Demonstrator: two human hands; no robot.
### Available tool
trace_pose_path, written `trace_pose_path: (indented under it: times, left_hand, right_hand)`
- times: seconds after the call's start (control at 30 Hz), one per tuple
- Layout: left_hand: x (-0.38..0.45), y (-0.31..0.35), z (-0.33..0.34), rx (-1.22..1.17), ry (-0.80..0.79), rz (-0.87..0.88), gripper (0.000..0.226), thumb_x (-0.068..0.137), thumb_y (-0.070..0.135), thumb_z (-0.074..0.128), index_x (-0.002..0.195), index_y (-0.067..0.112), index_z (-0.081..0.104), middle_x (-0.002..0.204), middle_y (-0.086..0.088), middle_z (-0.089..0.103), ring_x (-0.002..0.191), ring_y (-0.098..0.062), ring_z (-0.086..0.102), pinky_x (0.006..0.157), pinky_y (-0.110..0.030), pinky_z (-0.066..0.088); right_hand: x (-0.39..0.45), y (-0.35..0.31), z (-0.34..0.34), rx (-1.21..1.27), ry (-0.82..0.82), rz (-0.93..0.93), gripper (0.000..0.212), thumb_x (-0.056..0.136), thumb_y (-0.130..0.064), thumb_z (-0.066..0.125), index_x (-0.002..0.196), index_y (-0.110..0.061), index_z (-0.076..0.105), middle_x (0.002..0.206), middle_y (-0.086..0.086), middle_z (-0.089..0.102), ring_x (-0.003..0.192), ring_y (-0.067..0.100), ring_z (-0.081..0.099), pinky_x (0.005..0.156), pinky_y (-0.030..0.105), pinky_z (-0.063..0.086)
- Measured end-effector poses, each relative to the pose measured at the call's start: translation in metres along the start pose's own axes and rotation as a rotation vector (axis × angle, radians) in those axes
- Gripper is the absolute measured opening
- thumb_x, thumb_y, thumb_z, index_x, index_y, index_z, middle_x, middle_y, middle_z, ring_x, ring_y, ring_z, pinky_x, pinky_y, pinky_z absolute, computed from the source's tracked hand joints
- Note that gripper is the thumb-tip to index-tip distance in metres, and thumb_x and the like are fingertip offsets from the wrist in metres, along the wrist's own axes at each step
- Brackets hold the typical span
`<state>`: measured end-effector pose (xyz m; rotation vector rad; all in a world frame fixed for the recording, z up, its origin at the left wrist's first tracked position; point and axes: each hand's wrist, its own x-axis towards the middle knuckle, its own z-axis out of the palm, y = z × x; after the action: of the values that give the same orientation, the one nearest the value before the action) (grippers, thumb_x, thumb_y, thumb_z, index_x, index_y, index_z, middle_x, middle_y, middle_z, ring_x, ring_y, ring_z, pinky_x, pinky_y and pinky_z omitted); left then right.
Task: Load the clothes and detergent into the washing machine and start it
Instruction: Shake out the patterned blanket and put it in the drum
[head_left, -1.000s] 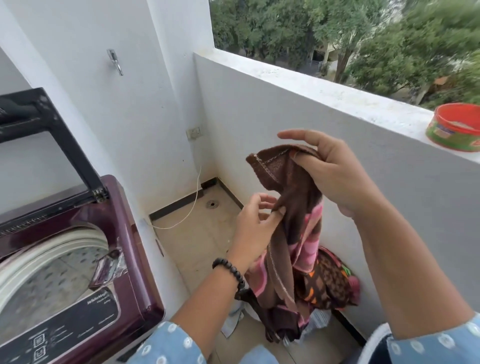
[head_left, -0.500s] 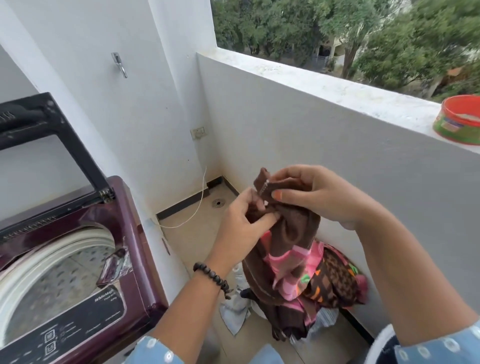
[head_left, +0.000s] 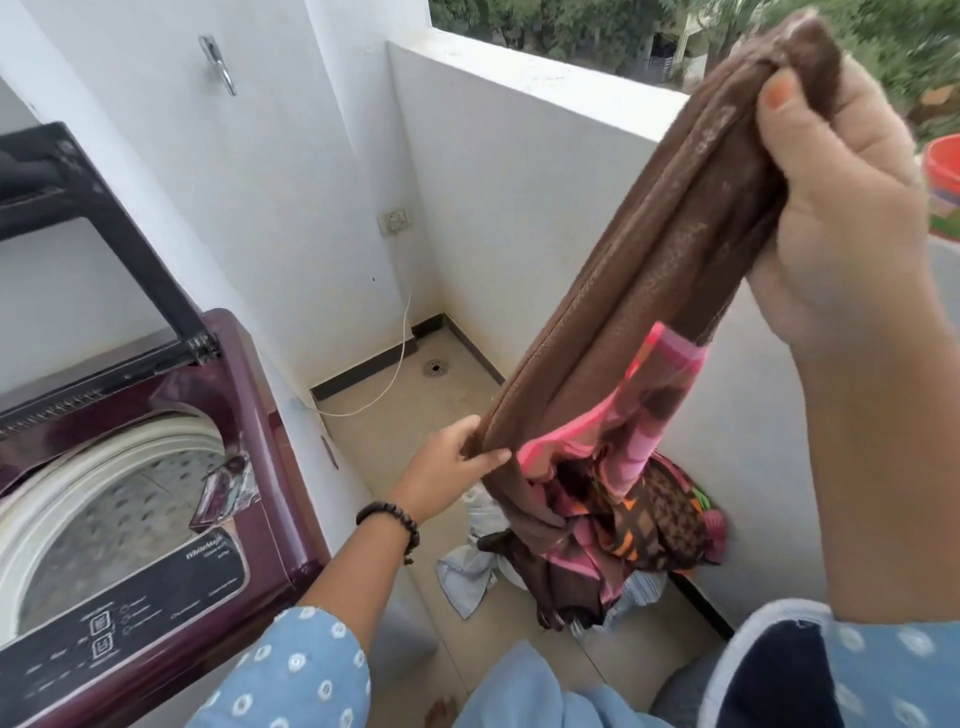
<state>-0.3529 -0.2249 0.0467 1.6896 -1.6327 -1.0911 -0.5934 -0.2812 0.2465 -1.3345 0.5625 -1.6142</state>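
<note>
A long brown and pink cloth (head_left: 639, 291) hangs stretched between my hands. My right hand (head_left: 841, 208) grips its top end high at the upper right. My left hand (head_left: 447, 467) pinches its brown edge lower down, near the middle. The cloth's lower end trails into a pile of clothes (head_left: 660, 530) on the floor by the parapet wall. The maroon top-load washing machine (head_left: 270, 467) stands at the left with its lid (head_left: 78, 208) raised and its drum (head_left: 104, 514) open. A red detergent tub (head_left: 943, 171) sits on the parapet at the far right edge.
The white parapet wall (head_left: 545, 171) runs along the right. A tiled floor (head_left: 415, 415) with a drain (head_left: 435, 367) lies between the machine and the wall. A wall socket (head_left: 397, 222) with a white cord and a wall tap (head_left: 218, 65) are on the back wall.
My right hand has lifted the cloth's top end high up and to the right. My left hand has slid down its edge, so the cloth now hangs stretched out.
</note>
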Motion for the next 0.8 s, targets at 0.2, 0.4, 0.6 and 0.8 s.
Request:
trace_pose_path:
  times: [0.2,0.4,0.6,0.8]
  left_hand:
    - [0.013,0.028,-0.024,-0.059,0.202,0.224,0.023,0.096,0.022,0.049,0.113,0.020,0.064,0.114,-0.003,0.059,0.108,-0.014,0.057,0.098,-0.024,0.045]
    - [0.014,0.097,-0.044,-0.426,0.353,0.325,0.026,0.100,0.014,0.041,0.113,0.020,0.063,0.111,0.000,0.067,0.107,-0.013,0.063,0.095,-0.033,0.050]
    - [0.005,0.161,-0.051,-0.393,0.261,0.467,0.012,0.093,0.021,0.061,0.094,0.021,0.073,0.087,0.006,0.073,0.086,-0.009,0.067,0.083,-0.030,0.053]
    - [0.006,0.155,-0.056,-0.057,0.360,0.482,0.026,0.082,0.037,0.076,0.093,0.015,0.067,0.081,0.003,0.074,0.076,-0.008,0.069,0.072,-0.027,0.055]
  right_hand:
    - [-0.003,0.018,-0.019,-0.066,0.087,0.091,0.016,0.100,-0.010,0.044,0.109,-0.008,0.056,0.091,0.005,0.064,0.083,0.020,0.061,0.085,0.042,0.051]
    - [-0.008,0.029,-0.017,-0.162,0.004,0.183,0.020,0.099,-0.010,0.042,0.104,-0.018,0.059,0.093,0.001,0.064,0.088,0.018,0.060,0.081,0.039,0.049]
    - [-0.024,0.041,0.014,-0.126,-0.388,0.327,0.031,0.093,-0.017,0.057,0.124,-0.017,0.051,0.114,-0.001,0.063,0.108,0.013,0.061,0.093,0.028,0.050]
    - [-0.030,0.051,0.020,-0.281,-0.444,0.437,0.030,0.091,-0.005,0.061,0.122,-0.005,0.059,0.110,0.012,0.070,0.102,0.020,0.069,0.090,0.036,0.056]
